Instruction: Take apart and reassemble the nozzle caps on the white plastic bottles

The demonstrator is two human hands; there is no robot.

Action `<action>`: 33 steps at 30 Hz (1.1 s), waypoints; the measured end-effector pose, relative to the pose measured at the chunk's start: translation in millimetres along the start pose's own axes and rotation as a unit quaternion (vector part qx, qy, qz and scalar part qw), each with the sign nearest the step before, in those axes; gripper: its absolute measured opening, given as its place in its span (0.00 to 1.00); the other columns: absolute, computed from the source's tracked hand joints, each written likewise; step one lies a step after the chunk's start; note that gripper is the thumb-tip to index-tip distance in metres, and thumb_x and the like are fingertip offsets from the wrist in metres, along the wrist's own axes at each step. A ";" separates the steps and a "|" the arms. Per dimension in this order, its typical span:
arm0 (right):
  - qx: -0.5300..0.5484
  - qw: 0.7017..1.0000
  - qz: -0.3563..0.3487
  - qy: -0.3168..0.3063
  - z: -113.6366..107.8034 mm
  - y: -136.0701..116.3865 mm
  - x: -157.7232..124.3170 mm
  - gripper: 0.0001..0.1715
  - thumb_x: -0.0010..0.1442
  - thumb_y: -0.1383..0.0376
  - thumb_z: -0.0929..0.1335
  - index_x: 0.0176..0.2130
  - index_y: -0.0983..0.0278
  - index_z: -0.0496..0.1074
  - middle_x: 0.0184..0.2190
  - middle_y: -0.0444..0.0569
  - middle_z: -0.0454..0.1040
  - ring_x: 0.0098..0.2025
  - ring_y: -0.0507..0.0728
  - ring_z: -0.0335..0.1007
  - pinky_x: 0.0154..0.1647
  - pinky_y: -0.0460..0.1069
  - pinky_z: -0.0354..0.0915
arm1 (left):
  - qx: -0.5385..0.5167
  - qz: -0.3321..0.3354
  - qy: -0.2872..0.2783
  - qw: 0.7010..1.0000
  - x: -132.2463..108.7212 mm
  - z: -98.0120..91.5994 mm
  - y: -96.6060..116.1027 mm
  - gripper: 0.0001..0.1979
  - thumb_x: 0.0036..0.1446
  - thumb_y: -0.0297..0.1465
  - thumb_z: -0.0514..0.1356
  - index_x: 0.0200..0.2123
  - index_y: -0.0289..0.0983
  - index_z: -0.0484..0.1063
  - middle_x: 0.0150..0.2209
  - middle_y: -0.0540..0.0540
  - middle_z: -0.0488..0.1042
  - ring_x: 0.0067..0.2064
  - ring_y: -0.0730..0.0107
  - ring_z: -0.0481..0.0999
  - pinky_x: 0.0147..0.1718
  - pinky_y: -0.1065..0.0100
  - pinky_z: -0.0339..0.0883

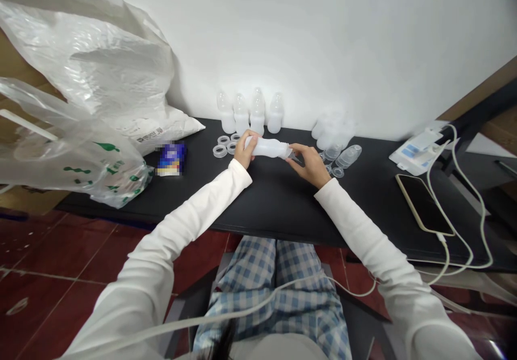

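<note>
My left hand [244,151] is wrapped round the base of a white baby bottle [268,148], held on its side above the desk with its mouth to the right. At that mouth, my right hand [310,164] pinches a clear, teat-like piece [296,157], partly hidden by the fingers. Behind, several capped baby bottles [257,115] stand upright by the wall. White collar rings [220,150] lie left of my left hand. Right of my right hand are a cluster of white bottles [332,129], clear caps [348,156] and a clear teat [337,173].
The black desk [278,209] meets a white wall. Plastic bags [109,155] crowd its left end beside a blue packet [172,159]. On the right lie a phone [424,204], a white box-like item [418,150] and white cables [480,204]. One cable crosses my lap.
</note>
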State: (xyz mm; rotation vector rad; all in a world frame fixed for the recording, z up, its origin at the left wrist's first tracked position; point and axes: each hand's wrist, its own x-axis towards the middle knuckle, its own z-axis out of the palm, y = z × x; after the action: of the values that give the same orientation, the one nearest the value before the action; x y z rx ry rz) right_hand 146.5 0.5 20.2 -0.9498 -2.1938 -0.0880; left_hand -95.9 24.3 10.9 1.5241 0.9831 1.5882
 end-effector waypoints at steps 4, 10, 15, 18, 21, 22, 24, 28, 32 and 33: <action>0.009 1.000 -0.002 0.009 -4.4 -3.6 0.5 0.21 0.69 0.55 0.65 0.58 0.59 0.68 0.45 0.54 0.79 0.43 0.61 0.75 0.46 0.57 0.69 | -0.016 -0.011 -0.013 1.000 1.0 0.1 2.3 0.32 0.52 0.64 0.59 0.32 0.38 0.69 0.22 0.53 0.63 0.15 0.82 0.57 0.12 0.73 0.44; 0.046 0.999 0.006 0.016 -5.8 -5.7 0.8 0.22 0.69 0.54 0.66 0.58 0.57 0.70 0.48 0.53 0.79 0.43 0.60 0.76 0.45 0.57 0.70 | -0.028 -0.047 -0.027 0.998 1.6 -1.1 6.8 0.34 0.47 0.66 0.60 0.30 0.39 0.67 0.19 0.54 0.60 0.15 0.81 0.56 0.12 0.72 0.43; 0.019 0.999 -0.012 0.028 -1.7 -5.6 -1.3 0.17 0.70 0.57 0.65 0.55 0.56 0.73 0.52 0.53 0.79 0.51 0.61 0.76 0.49 0.57 0.71 | -0.015 -0.098 -0.039 0.994 1.8 -0.3 12.0 0.35 0.46 0.67 0.60 0.29 0.39 0.66 0.18 0.54 0.61 0.15 0.80 0.57 0.12 0.72 0.43; -0.008 0.999 -0.035 0.029 -1.9 -4.4 -2.1 0.16 0.72 0.61 0.62 0.51 0.56 0.76 0.53 0.52 0.79 0.52 0.59 0.77 0.50 0.56 0.71 | -0.009 -0.171 -0.041 0.984 2.6 1.4 9.2 0.34 0.49 0.66 0.58 0.32 0.38 0.66 0.16 0.54 0.63 0.13 0.79 0.57 0.11 0.73 0.42; 0.008 0.999 -0.026 0.020 -2.9 -4.4 -1.9 0.17 0.72 0.58 0.62 0.53 0.56 0.76 0.53 0.53 0.79 0.53 0.60 0.76 0.51 0.57 0.71 | -0.026 -0.194 -0.047 0.980 3.4 3.2 1.7 0.32 0.52 0.64 0.56 0.34 0.38 0.67 0.15 0.54 0.65 0.11 0.79 0.55 0.10 0.72 0.43; 0.023 1.000 -0.014 0.016 -3.0 -5.3 -1.6 0.19 0.71 0.56 0.63 0.55 0.56 0.74 0.53 0.54 0.79 0.52 0.61 0.76 0.51 0.57 0.71 | -0.034 -0.184 -0.052 0.981 3.4 3.6 -1.0 0.32 0.52 0.64 0.57 0.34 0.38 0.66 0.14 0.54 0.64 0.11 0.78 0.55 0.09 0.72 0.43; 0.063 0.997 0.026 0.019 -2.5 -8.7 -0.9 0.24 0.71 0.51 0.62 0.59 0.57 0.71 0.50 0.54 0.80 0.49 0.61 0.77 0.51 0.58 0.71 | -0.046 -0.149 -0.061 0.986 3.1 4.2 -5.4 0.31 0.52 0.63 0.58 0.34 0.39 0.65 0.14 0.56 0.62 0.11 0.78 0.56 0.09 0.73 0.44; 0.169 0.976 0.132 0.048 -2.9 -16.9 1.4 0.31 0.70 0.44 0.58 0.61 0.59 0.66 0.32 0.48 0.79 0.36 0.57 0.76 0.43 0.55 0.72 | -0.006 -0.020 -0.062 0.998 1.0 3.0 -5.7 0.28 0.54 0.60 0.61 0.39 0.40 0.68 0.21 0.54 0.66 0.15 0.78 0.62 0.14 0.72 0.56; 0.168 0.968 0.181 0.037 -7.3 -14.1 3.8 0.31 0.69 0.39 0.57 0.42 0.59 0.73 0.22 0.42 0.72 0.28 0.55 0.70 0.38 0.52 0.68 | 0.099 0.146 -0.065 0.982 -0.9 -0.9 3.8 0.30 0.52 0.57 0.64 0.45 0.39 0.71 0.40 0.44 0.76 0.37 0.65 0.79 0.38 0.63 0.75; 0.142 0.973 0.182 0.029 -8.0 -11.5 4.1 0.34 0.69 0.38 0.55 0.35 0.59 0.72 0.20 0.43 0.70 0.27 0.54 0.68 0.38 0.52 0.67 | 0.119 0.174 -0.072 0.975 -1.4 -1.6 6.3 0.30 0.52 0.57 0.64 0.46 0.39 0.71 0.43 0.43 0.76 0.43 0.60 0.79 0.44 0.60 0.74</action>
State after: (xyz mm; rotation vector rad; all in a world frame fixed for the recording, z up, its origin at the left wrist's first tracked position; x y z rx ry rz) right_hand 141.8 -8.0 31.2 -1.1474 -1.8812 0.3580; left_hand -97.4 20.1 15.9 2.0377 0.8840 1.6058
